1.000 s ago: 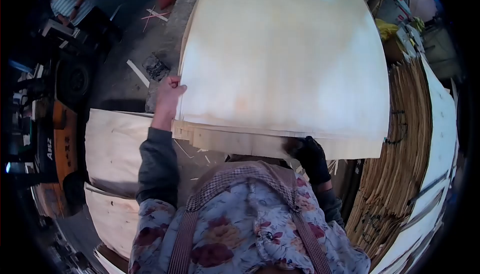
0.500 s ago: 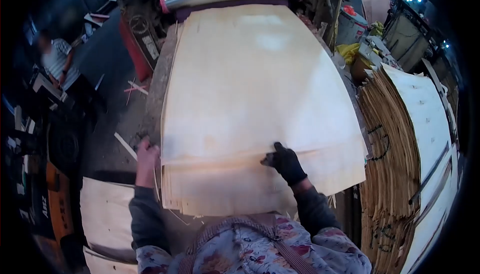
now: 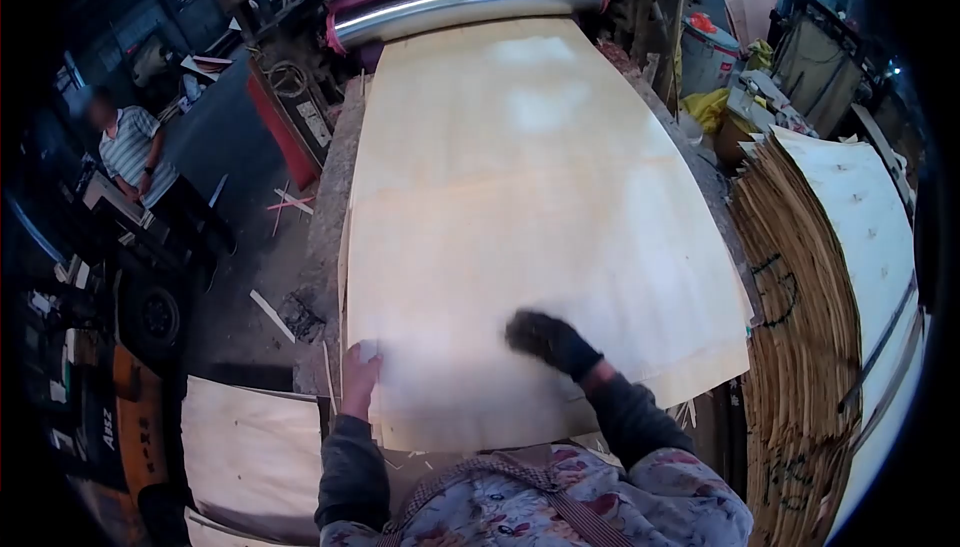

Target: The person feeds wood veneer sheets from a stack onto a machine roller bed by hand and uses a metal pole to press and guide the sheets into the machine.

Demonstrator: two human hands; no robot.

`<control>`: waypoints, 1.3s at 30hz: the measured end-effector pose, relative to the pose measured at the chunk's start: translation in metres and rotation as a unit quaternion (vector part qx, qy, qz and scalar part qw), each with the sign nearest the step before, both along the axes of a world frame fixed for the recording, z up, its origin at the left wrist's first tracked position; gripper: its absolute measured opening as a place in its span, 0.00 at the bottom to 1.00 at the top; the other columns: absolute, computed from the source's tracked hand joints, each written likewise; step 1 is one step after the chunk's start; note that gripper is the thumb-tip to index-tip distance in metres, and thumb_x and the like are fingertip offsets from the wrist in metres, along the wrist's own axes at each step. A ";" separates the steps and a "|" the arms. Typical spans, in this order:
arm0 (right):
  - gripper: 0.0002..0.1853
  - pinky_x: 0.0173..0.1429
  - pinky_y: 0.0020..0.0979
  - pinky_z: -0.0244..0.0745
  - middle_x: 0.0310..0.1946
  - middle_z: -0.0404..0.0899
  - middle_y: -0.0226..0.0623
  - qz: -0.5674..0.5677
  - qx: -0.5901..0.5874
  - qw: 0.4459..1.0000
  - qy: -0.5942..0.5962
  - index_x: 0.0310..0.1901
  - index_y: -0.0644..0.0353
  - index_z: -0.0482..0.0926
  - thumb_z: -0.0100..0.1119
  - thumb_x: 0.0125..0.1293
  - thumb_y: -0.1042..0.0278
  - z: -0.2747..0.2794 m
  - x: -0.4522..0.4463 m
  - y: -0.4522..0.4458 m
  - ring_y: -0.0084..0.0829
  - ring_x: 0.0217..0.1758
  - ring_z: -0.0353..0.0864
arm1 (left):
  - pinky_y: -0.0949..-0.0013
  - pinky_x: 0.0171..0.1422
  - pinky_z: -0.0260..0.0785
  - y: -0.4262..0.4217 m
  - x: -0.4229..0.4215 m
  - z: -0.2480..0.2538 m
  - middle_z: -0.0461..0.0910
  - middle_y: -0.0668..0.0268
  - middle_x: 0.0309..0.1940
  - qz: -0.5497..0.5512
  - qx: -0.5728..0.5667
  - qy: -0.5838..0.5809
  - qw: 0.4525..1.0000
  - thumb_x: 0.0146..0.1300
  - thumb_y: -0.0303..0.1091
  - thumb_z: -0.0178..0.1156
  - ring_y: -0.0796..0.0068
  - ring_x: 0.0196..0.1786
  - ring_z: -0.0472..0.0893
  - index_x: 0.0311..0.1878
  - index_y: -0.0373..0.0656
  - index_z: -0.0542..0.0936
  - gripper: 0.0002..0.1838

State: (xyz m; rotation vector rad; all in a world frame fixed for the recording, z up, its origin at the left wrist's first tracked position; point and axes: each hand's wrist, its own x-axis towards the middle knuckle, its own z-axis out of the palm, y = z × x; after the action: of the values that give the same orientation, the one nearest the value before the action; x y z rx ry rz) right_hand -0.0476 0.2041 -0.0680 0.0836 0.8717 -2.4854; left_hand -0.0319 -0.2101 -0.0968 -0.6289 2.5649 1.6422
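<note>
A large pale wood veneer sheet [image 3: 530, 227] lies on a stack of similar sheets, its near edge just in front of my body. My bare left hand [image 3: 360, 379] is at the sheet's near left edge, its fingers curled together on that edge; a small whitish patch shows at the fingertips. My right hand [image 3: 553, 342], in a dark glove, lies flattened on the sheet near its front middle. Its fingers point left and are somewhat blurred, and nothing shows in them.
A shiny metal roller [image 3: 470, 7] spans the far end. Tall stacked veneer [image 3: 800, 347] stands on the right, and more sheets [image 3: 250, 437] lie low at left. A person [image 3: 140, 162] in a striped shirt stands by an orange vehicle [image 3: 138, 417]. Wood scraps [image 3: 272, 315] litter the floor.
The raised edge across the front of the sheet has gone and the surface lies flatter. My left hand has moved right onto the sheet's edge; my right hand has flattened from a pinch-like pose.
</note>
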 end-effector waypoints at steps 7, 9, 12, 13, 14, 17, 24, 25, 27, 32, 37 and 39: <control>0.19 0.61 0.47 0.71 0.52 0.76 0.51 0.092 -0.011 0.985 -0.143 0.56 0.63 0.72 0.48 0.71 0.59 0.022 0.141 -0.002 0.47 0.54 0.77 | 0.70 0.48 0.71 -0.028 -0.001 0.080 0.78 0.61 0.45 0.083 0.175 0.061 0.979 0.53 0.18 0.59 0.73 0.46 0.78 0.55 0.34 0.73 0.23; 0.19 0.59 0.44 0.72 0.50 0.78 0.49 0.094 0.036 0.984 -0.145 0.55 0.64 0.72 0.47 0.72 0.57 0.020 0.160 0.000 0.44 0.52 0.78 | 0.68 0.50 0.73 -0.018 0.002 0.122 0.80 0.61 0.42 0.058 0.240 0.064 0.967 0.55 0.14 0.55 0.72 0.43 0.80 0.52 0.32 0.75 0.19; 0.22 0.56 0.36 0.74 0.45 0.81 0.45 0.104 0.148 0.972 -0.150 0.51 0.67 0.75 0.45 0.73 0.53 0.019 0.175 0.006 0.38 0.47 0.80 | 0.69 0.52 0.74 -0.019 0.002 0.162 0.81 0.58 0.42 -0.019 0.293 0.082 0.952 0.56 0.14 0.51 0.70 0.42 0.81 0.53 0.29 0.75 0.19; 0.22 0.55 0.34 0.75 0.44 0.81 0.44 0.106 0.170 0.968 -0.150 0.50 0.67 0.75 0.44 0.73 0.53 0.020 0.178 0.007 0.37 0.46 0.81 | 0.69 0.52 0.74 -0.018 0.002 0.176 0.81 0.58 0.42 -0.020 0.294 0.083 0.952 0.56 0.14 0.51 0.70 0.42 0.81 0.53 0.29 0.75 0.19; 0.19 0.56 0.38 0.74 0.43 0.80 0.43 0.055 0.069 0.984 -0.153 0.49 0.65 0.75 0.45 0.73 0.55 0.022 0.179 0.008 0.38 0.46 0.80 | 0.68 0.52 0.75 -0.014 0.004 0.194 0.81 0.57 0.42 -0.028 0.311 0.097 0.945 0.55 0.14 0.50 0.70 0.42 0.81 0.52 0.29 0.75 0.19; 0.13 0.59 0.45 0.72 0.41 0.78 0.42 -0.056 -0.134 0.978 -0.149 0.46 0.60 0.75 0.47 0.72 0.60 0.028 0.175 0.016 0.42 0.45 0.79 | 0.67 0.52 0.75 -0.007 0.008 0.217 0.81 0.55 0.42 -0.029 0.330 0.122 0.936 0.54 0.14 0.50 0.68 0.41 0.82 0.51 0.27 0.75 0.19; 0.14 0.49 0.43 0.78 0.26 0.78 0.37 -0.135 0.161 0.974 -0.090 0.34 0.64 0.76 0.51 0.71 0.60 0.058 0.139 0.020 0.35 0.31 0.79 | 0.70 0.49 0.73 -0.041 0.007 0.126 0.80 0.61 0.40 0.069 0.226 0.079 0.969 0.56 0.16 0.52 0.71 0.40 0.80 0.55 0.33 0.74 0.21; 0.15 0.47 0.42 0.79 0.26 0.78 0.38 -0.127 0.291 0.948 -0.002 0.32 0.65 0.76 0.50 0.71 0.61 0.046 0.128 0.022 0.35 0.30 0.79 | 0.72 0.45 0.72 -0.037 0.012 0.115 0.80 0.61 0.40 0.069 0.189 0.080 0.976 0.56 0.20 0.56 0.73 0.39 0.79 0.55 0.33 0.73 0.20; 0.15 0.45 0.41 0.80 0.26 0.78 0.39 -0.107 0.394 0.909 0.080 0.31 0.66 0.76 0.50 0.71 0.63 0.033 0.098 0.024 0.34 0.29 0.79 | 0.73 0.43 0.72 -0.090 0.006 0.016 0.80 0.60 0.40 -0.032 -0.048 0.014 0.998 0.56 0.25 0.59 0.75 0.38 0.79 0.57 0.32 0.71 0.23; 0.13 0.45 0.44 0.81 0.25 0.77 0.40 -0.179 0.292 0.933 0.109 0.33 0.64 0.76 0.53 0.70 0.62 0.010 0.016 0.017 0.34 0.30 0.79 | 0.55 0.68 0.57 -0.001 0.053 -0.009 0.64 0.38 0.61 -0.068 -0.221 0.022 0.973 0.57 0.39 0.60 0.48 0.66 0.64 0.63 0.33 0.65 0.32; 0.12 0.47 0.45 0.81 0.25 0.77 0.37 -0.206 0.084 0.975 0.023 0.31 0.58 0.75 0.56 0.68 0.59 0.025 -0.086 0.002 0.33 0.29 0.79 | 0.54 0.73 0.50 0.043 0.068 0.005 0.52 0.35 0.68 -0.051 -0.285 0.011 0.957 0.57 0.42 0.62 0.41 0.72 0.52 0.64 0.33 0.64 0.36; 0.11 0.53 0.48 0.78 0.31 0.80 0.39 -0.195 0.022 0.980 0.038 0.32 0.58 0.75 0.54 0.69 0.61 0.019 -0.118 -0.002 0.36 0.34 0.81 | 0.56 0.73 0.51 0.039 0.067 0.005 0.50 0.37 0.69 -0.057 -0.233 0.004 0.971 0.55 0.43 0.64 0.43 0.72 0.52 0.63 0.32 0.65 0.36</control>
State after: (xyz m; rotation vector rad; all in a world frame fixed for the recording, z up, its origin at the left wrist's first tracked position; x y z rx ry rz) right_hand -0.1658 0.2024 -0.0489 0.1921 1.0252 -2.8484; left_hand 0.0346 -0.1712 -0.0913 -0.4743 2.9476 1.0086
